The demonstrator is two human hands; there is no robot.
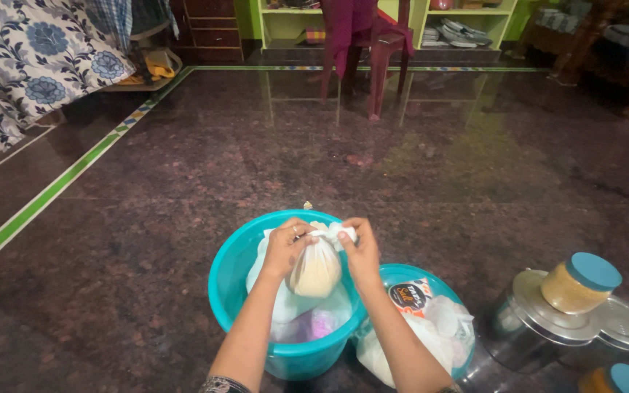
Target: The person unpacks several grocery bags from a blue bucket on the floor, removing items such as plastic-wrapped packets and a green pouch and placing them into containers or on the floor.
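Hands — left hand (283, 247), right hand (359, 251) — both pinched on knotted top of grain-filled bag (316, 268), above teal tub (228, 273).

Dim indoor light; glossy floor (402, 167) shows glare; edges distorted.

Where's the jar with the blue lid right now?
In the head view, the jar with the blue lid lies at the right on a steel lid, right of the smaller teal tub.
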